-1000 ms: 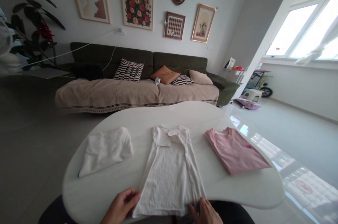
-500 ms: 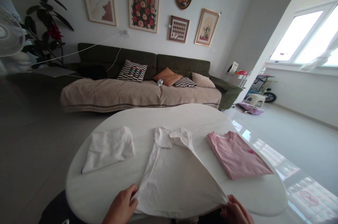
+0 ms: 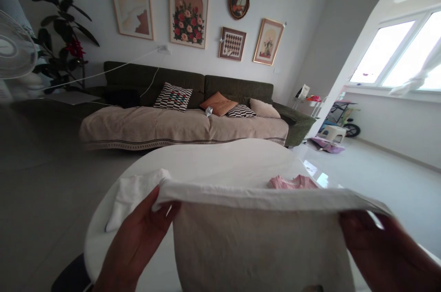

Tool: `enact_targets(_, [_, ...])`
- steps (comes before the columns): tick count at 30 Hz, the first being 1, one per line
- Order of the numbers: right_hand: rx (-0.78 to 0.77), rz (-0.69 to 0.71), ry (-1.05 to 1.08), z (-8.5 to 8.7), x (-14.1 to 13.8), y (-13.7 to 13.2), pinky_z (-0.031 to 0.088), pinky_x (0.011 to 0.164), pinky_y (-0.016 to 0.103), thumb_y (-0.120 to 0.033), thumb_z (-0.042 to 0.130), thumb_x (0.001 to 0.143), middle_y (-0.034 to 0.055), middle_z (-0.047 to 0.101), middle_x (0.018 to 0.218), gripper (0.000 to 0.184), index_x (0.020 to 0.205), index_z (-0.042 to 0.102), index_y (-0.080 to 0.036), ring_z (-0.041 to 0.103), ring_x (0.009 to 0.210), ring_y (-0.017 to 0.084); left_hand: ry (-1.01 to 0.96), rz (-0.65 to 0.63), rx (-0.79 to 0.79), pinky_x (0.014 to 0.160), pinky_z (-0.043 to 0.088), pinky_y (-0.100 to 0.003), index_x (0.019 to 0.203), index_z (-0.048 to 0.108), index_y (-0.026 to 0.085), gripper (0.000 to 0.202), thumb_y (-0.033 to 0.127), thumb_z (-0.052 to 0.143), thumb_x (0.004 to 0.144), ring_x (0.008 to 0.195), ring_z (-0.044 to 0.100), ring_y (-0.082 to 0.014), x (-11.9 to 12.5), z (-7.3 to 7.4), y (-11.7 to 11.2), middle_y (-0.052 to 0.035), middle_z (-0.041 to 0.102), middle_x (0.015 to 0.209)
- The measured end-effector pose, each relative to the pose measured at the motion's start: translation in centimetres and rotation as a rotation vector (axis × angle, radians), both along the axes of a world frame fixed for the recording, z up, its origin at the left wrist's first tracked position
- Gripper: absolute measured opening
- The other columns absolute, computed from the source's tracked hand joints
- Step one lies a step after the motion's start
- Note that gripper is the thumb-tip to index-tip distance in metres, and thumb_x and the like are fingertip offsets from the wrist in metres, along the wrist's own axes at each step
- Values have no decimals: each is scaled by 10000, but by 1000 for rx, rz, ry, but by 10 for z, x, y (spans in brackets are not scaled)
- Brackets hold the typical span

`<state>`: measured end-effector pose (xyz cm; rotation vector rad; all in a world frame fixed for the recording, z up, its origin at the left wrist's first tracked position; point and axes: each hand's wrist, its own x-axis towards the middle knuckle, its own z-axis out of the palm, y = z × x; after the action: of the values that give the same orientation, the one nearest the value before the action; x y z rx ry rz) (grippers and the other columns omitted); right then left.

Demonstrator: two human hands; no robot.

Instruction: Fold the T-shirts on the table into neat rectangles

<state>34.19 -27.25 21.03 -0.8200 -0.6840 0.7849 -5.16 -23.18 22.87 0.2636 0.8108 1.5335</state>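
Note:
A white shirt (image 3: 262, 241) hangs stretched between my two hands, lifted above the near part of the white table. My left hand (image 3: 148, 223) pinches its upper left edge, thumb on top. At the upper right edge, my right hand (image 3: 372, 232) grips the cloth, slightly blurred. Behind my left hand lies a folded white garment (image 3: 124, 195) on the table. A folded pink shirt (image 3: 292, 182) shows only its collar end; the raised white cloth covers the rest of it.
The rounded white table (image 3: 213, 159) stands before a dark green sofa (image 3: 237, 82) with a beige cover (image 3: 179, 126) and several cushions. A fan (image 3: 15, 48) is at the far left. A white stool (image 3: 333, 133) stands on the floor at right.
The white shirt has gone from lying spread on the table to being held up in the air by both hands. My hands have risen and moved farther apart.

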Motion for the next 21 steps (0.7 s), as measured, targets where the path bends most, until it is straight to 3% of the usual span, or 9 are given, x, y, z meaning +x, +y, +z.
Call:
enact_targets(1, [-38, 55, 85, 13, -15, 13, 590, 653, 271, -289, 595, 759, 75, 677, 1054, 199, 947, 639, -242, 671, 938, 198, -34, -3, 39, 768, 560, -328, 738, 637, 185, 227, 105, 458, 853, 594, 635, -103, 4, 2, 16, 25, 655, 634])
enact_targets(3, [-109, 121, 195, 35, -39, 44, 581, 585, 225, -182, 530, 766, 51, 701, 848, 111, 819, 627, -188, 701, 745, 148, -80, 7, 75, 747, 549, -302, 677, 596, 152, 232, 57, 465, 844, 528, 603, -72, 12, 7, 52, 38, 606, 559])
enact_targets(7, [-22, 125, 220, 77, -56, 97, 569, 612, 219, -96, 421, 808, 6, 675, 677, 181, 730, 563, -176, 691, 685, 113, -77, 63, 163, 781, 514, -312, 636, 552, 152, 222, 53, 502, 829, 568, 611, -67, 22, 32, 107, 58, 588, 568])
enact_targets(10, [164, 103, 160, 101, -52, 99, 559, 597, 213, -134, 420, 833, 17, 696, 739, 181, 750, 574, -181, 697, 784, 139, -80, 108, 303, 856, 484, -343, 655, 570, 162, 172, 86, 551, 808, 620, 619, -66, 23, 58, 112, 63, 623, 632])
enact_targets(12, [284, 93, 128, 102, -47, 88, 557, 579, 224, -136, 449, 810, 27, 705, 794, 152, 767, 586, -183, 696, 823, 163, -45, 111, 406, 877, 479, -367, 665, 591, 167, 134, 106, 580, 784, 630, 622, -75, 22, 63, 101, 62, 638, 655])
enact_targets(14, [294, 93, 145, 83, -40, 75, 562, 575, 232, -137, 502, 769, 6, 707, 798, 107, 771, 594, -191, 695, 803, 159, 10, 89, 445, 859, 495, -370, 700, 621, 168, 68, 132, 610, 757, 651, 631, -92, 21, 51, 86, 51, 660, 695])
enact_targets(16, [181, 102, 186, 42, -31, 65, 568, 601, 235, -169, 567, 732, -28, 708, 767, 61, 770, 599, -203, 694, 771, 140, 62, 66, 378, 799, 525, -333, 749, 647, 168, 39, 164, 658, 713, 694, 642, -110, 22, 20, 70, 34, 683, 761])
enact_targets(19, [-151, 99, 191, -46, -18, 52, 560, 699, 250, -291, 635, 667, -59, 718, 786, 146, 798, 595, -238, 690, 816, 131, 192, 10, 163, 674, 543, -262, 734, 656, 165, 165, 208, 745, 602, 650, 621, -107, 24, -54, 46, 31, 679, 737])
enact_targets(21, [-381, 49, 130, -105, -11, 42, 557, 706, 291, -346, 664, 592, -66, 708, 684, 193, 710, 555, -239, 698, 759, 155, 364, -129, 48, 695, 540, -263, 757, 666, 162, 239, 297, 764, 585, 690, 621, -130, 26, -109, 28, 22, 674, 724])
